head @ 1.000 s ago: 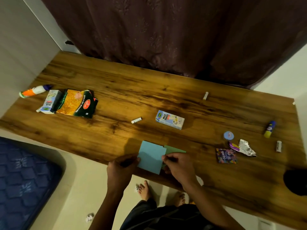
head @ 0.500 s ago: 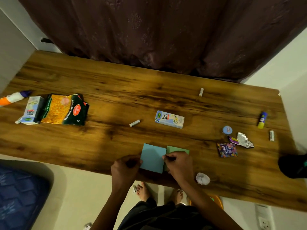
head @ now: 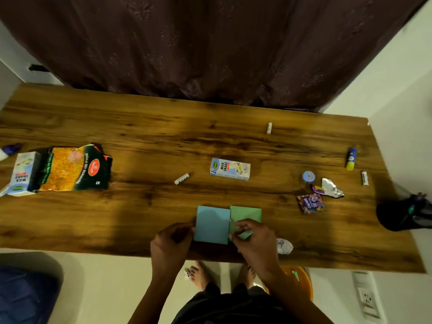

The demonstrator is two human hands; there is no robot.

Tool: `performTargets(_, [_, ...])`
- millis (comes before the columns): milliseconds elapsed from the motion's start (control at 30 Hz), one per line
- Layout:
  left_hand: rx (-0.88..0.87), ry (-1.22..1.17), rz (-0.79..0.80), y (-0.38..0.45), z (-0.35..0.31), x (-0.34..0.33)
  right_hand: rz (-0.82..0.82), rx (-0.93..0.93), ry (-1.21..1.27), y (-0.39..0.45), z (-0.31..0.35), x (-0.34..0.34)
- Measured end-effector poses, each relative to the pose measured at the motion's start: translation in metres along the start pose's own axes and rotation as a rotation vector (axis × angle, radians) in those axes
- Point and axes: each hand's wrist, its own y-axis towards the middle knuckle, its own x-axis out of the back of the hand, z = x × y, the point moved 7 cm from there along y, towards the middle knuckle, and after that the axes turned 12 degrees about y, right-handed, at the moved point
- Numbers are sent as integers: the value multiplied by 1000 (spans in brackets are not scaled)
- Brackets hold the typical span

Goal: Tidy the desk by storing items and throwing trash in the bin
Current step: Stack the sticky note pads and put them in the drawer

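Both hands at near edge of desk (head: pixel 163 127), working 2 paper pads. Left hand (head: pixel 171 245) fingers curled at left edge of blue pad (head: pixel 211 224), touching it; whether it's actually pinched, can't tell. Right hand (head: pixel 253 239) fingertips pressing green pad (head: pixel 247 213), which sits just right of blue, edges touching. Risk: pads lie close to near edge, so a sloppy slide w/ flat fingers could push sheets off to floor. Paper ball (head: pixel 284 246) just right of right hand could get knocked off too.

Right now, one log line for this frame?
stage: gathering notes | left hand: gripping blue sticky pad | right hand: on green sticky pad | desk: litter remains
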Motion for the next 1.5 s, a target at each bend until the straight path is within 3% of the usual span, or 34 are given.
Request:
performTargets(267, [-4, -47, 26, -2, -4, 0, 46, 25, 62, -37, -10, 30])
performTargets(767, [-46, -145, 191, -45, -83, -38, -110, -122, 319, -89, -52, 121])
performTargets(1000, [213, -331, 206, -104, -95, -67, -42, -193, 393, -109, -107, 161])
performTargets(1100, [519, -488, 221, -130, -63, -91, -12, -267, 476, -120, -138, 170])
performTargets(1200, [899, -835, 269, -155, -24, -130, 70, -383, 520, -122, -174, 169])
performTargets(1267, [1041, -994, 266, -170, -4, -149, 123, -520, 559, -119, -206, 160])
performTargets(1400, [1178, -1218, 169, -183, 26, -182, 65, -906, 1073, -120, -253, 129])
performTargets(1500, [1173, -1314, 152, -162, 33, -212, -38, -988, 1477, -100, -266, 104])
